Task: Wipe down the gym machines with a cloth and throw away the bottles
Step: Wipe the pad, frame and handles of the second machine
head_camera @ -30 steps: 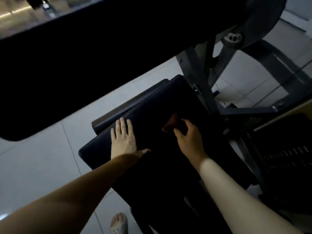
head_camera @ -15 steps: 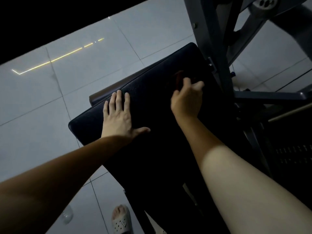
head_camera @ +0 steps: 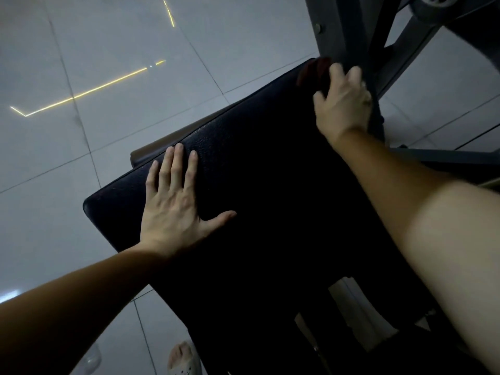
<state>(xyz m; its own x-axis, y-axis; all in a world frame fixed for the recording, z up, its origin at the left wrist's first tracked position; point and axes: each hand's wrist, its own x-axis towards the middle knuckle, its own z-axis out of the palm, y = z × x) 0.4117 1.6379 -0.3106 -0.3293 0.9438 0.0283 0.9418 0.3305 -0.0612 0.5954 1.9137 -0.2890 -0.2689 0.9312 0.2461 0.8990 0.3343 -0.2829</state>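
The seat pad [head_camera: 270, 169] is grained dark leatherette, the frame [head_camera: 335, 28] matt grey metal, the floor tiles [head_camera: 108, 50] glossy.

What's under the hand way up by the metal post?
A dark red cloth, gripped by the right hand against the black pad at its far corner. Only its edge shows; the hand covers the rest.

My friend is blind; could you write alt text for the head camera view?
A person's right hand holds a dark red cloth at the far corner of a black padded bench, beside a grey metal frame. The left hand rests flat on the bench.
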